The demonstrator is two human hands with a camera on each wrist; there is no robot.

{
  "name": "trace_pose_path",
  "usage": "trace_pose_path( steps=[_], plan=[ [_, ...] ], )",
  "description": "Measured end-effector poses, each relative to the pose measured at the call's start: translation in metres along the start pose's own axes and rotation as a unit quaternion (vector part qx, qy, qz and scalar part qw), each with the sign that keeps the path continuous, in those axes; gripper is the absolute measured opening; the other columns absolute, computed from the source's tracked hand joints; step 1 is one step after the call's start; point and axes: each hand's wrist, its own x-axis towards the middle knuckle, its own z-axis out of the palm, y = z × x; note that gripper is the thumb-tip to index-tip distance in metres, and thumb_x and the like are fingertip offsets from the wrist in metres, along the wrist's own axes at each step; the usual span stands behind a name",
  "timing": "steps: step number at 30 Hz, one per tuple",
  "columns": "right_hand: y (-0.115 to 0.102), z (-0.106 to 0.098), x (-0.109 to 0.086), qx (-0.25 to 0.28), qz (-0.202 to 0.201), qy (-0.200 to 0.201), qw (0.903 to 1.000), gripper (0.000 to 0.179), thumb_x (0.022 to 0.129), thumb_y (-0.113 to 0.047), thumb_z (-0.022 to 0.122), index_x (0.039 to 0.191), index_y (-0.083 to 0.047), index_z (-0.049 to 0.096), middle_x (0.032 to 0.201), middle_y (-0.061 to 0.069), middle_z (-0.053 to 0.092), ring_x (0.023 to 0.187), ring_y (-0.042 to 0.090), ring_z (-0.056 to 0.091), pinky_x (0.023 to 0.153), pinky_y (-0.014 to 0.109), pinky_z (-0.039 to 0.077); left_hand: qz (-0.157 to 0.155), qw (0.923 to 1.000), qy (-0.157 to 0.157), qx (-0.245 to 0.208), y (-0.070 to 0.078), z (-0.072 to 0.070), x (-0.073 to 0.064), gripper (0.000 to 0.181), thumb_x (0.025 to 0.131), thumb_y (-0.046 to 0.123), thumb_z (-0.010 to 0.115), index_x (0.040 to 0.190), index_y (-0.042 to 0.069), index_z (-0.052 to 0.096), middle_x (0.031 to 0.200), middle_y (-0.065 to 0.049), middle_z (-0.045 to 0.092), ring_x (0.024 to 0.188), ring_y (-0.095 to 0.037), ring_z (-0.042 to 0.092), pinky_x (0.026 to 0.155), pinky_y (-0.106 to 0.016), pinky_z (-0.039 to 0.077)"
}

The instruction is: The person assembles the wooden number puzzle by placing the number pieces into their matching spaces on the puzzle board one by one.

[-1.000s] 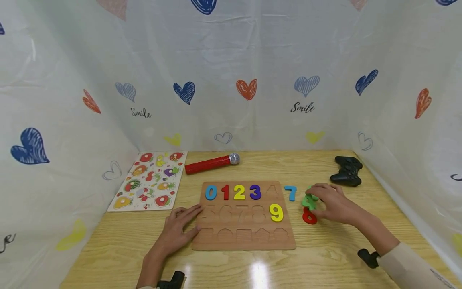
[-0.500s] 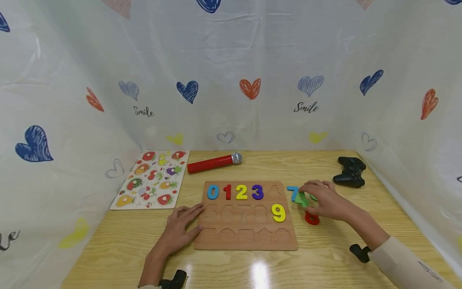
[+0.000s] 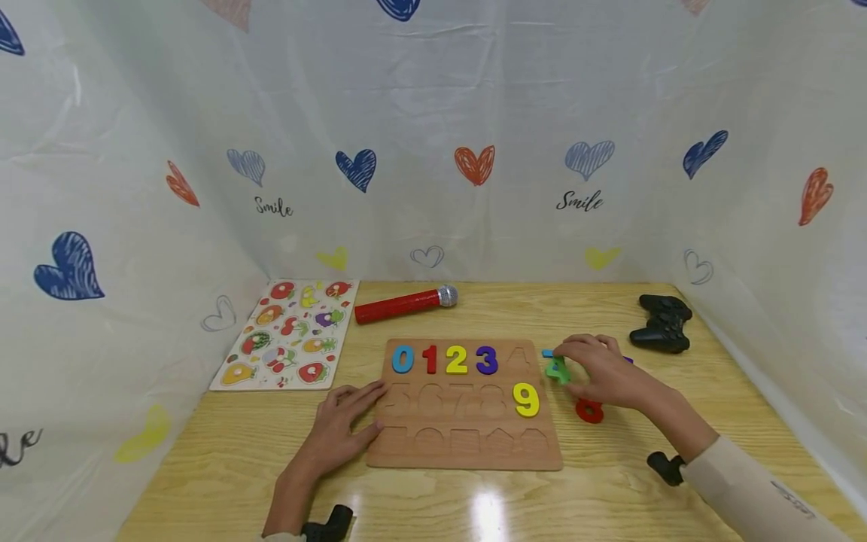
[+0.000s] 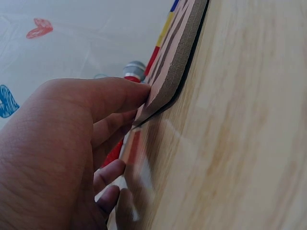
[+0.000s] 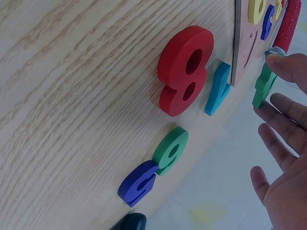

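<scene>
In the head view my left hand (image 3: 339,425) rests against the left edge of a wooden number puzzle board (image 3: 433,455), its thumb and fingers touching the rim. My right hand (image 3: 609,373) pinches a green number 4 (image 5: 264,85) between thumb and fingers, raised just right of the board's upper corner. A blue 7 (image 5: 218,88) lies beneath it, mostly hidden in the head view. Near the right hand lie a red 8 (image 5: 184,74), a green 6 (image 5: 164,144) and a purple number piece (image 5: 130,182), probably a 5. Numbers 0, 1, 2, 3 and a yellow 9 (image 3: 526,400) sit in the board.
A red microphone (image 3: 400,307) lies behind the board. To the left is a white fruit puzzle board (image 3: 298,376). A black game controller (image 3: 661,324) sits at the back right. A white curtain (image 3: 433,218) printed with hearts encloses the table (image 3: 420,512).
My right hand has lifted the green 4 from beside the red 8 and moved left with it, over the blue 7. My left hand stays on the board's edge.
</scene>
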Motion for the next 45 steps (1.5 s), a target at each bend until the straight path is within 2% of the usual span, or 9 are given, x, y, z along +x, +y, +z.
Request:
trace_pose_path(
  steps=[22,32,45],
  plan=[
    [-0.009,0.003,0.017,0.000,-0.006,-0.007,1.0000,0.048,0.083,-0.014,0.081,0.127,-0.005,0.065,0.128,0.011,0.062,0.130,0.040,0.043,0.100,0.066,0.020,-0.016,0.9998,-0.008,-0.002,0.000,-0.003,-0.001,0.055,0.093,0.038,0.068,0.145,0.024,0.057,0.151,0.009,0.048,0.127,-0.025,0.038,0.099,-0.059,0.028],
    [-0.008,0.009,0.024,-0.018,-0.024,-0.005,0.9995,0.047,0.083,-0.015,0.082,0.126,-0.006,0.065,0.128,0.011,0.062,0.127,0.040,0.045,0.098,0.068,0.023,-0.020,0.9997,-0.014,-0.005,0.001,-0.003,0.000,0.056,0.093,0.037,0.068,0.146,0.025,0.055,0.152,0.012,0.045,0.128,-0.024,0.037,0.099,-0.059,0.027],
    [-0.009,0.016,0.032,-0.014,-0.023,-0.006,0.9996,0.048,0.084,-0.019,0.083,0.126,-0.006,0.066,0.127,0.010,0.063,0.127,0.040,0.045,0.097,0.067,0.023,-0.010,0.9998,-0.012,-0.009,0.002,-0.002,0.002,0.055,0.093,0.037,0.068,0.145,0.023,0.057,0.151,0.007,0.048,0.127,-0.027,0.038,0.099,-0.058,0.027]
  ],
)
